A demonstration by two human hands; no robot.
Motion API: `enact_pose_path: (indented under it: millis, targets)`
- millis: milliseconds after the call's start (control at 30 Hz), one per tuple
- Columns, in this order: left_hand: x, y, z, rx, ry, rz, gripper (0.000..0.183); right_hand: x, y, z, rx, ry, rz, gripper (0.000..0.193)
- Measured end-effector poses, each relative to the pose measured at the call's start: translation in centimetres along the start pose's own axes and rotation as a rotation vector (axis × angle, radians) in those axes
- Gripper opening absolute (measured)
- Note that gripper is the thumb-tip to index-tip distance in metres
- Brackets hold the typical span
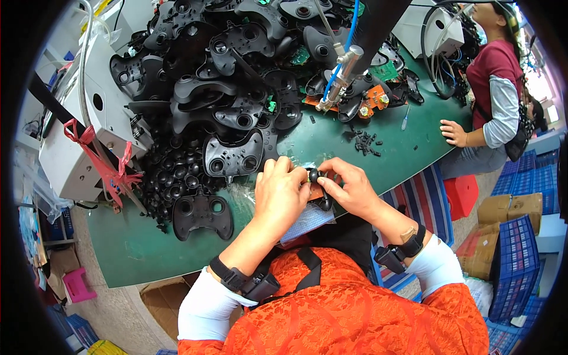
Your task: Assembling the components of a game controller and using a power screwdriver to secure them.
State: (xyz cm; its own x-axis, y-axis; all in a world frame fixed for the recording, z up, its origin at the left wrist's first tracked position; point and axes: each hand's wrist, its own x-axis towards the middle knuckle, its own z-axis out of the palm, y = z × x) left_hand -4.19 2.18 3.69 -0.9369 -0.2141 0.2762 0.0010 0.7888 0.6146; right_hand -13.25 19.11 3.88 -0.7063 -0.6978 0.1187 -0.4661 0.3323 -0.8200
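Near the front edge of the green table, my left hand point(277, 192) is closed on the edge of an orange circuit board point(316, 192). Thumb and forefinger of my right hand point(350, 188) pinch a black thumbstick cap point(314, 176) at the board's far end. A second black cap point(325, 204) shows at the board's near end, below my right fingers. My hands cover much of the board. Just left of them lies a black controller shell point(234, 155), and a heap of round black thumbstick caps point(171, 171) lies beyond it.
Controller shells point(204, 89) pile up at the back of the green table point(142, 260). Small black parts point(367, 143) lie scattered right of centre, near more orange boards point(374, 100). A metal-tipped tool point(343, 77) hangs overhead. A person point(497, 89) stands at the right, one hand on the table.
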Motion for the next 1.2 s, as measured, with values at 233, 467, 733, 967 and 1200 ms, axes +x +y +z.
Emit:
enact_pose_path:
  millis: [233, 467, 733, 967, 1200]
  targets:
    - [-1.1, -0.3, 1.2, -0.027, 0.146, 0.027, 0.010, -0.3, 0.1, 0.4, -0.036, 0.014, -0.099, 0.019]
    - [-0.2, -0.8, 0.1, 0.021, 0.144, -0.020, 0.008, -0.3, 0.3, 0.3, -0.182, -0.006, -0.190, 0.019]
    - [-0.8, -2.6, 1.5, -0.223, 0.146, -0.064, 0.011, 0.4, -0.2, -0.2, -0.269, -0.069, -0.258, 0.020]
    - [-0.3, -3.2, 1.2, -0.180, 0.094, 0.025, 0.010, 1.3, -1.2, -1.0, -0.351, -0.180, -0.329, 0.022]
    - [-0.5, -3.5, 1.4, -0.250, 0.074, -0.015, 0.010, 1.7, -2.0, -1.2, -0.440, -0.262, -0.273, 0.021]
